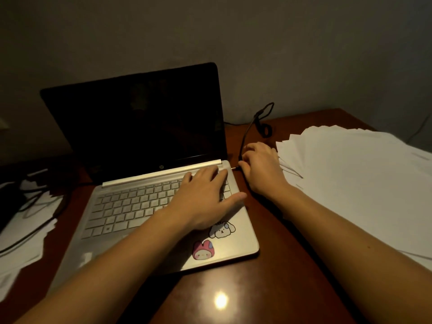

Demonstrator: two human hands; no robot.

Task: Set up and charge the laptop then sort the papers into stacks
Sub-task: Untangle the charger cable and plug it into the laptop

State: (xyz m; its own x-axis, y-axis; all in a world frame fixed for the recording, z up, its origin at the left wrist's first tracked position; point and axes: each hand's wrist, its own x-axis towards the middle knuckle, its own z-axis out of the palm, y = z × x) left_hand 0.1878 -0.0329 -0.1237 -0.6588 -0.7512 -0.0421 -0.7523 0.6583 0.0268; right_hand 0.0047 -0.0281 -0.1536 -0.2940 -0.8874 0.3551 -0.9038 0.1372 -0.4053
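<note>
On the dim wooden desk [268, 288], the left hand [205, 197] lies flat, fingers straight, steadying the laptop [140, 206]. The right hand [261, 169] pinches the charger plug [235, 168], apparently just outside the port, pointing toward nine o'clock.

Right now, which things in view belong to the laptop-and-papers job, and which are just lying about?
Job:
- laptop, with the left hand flat on its keyboard
- charger cable, plug end pinched by the right hand at the laptop's side
- white paper pile on the right
- loose papers on the left

Lying about:
- black cords across the loose papers
- cartoon stickers on the palm rest
</note>
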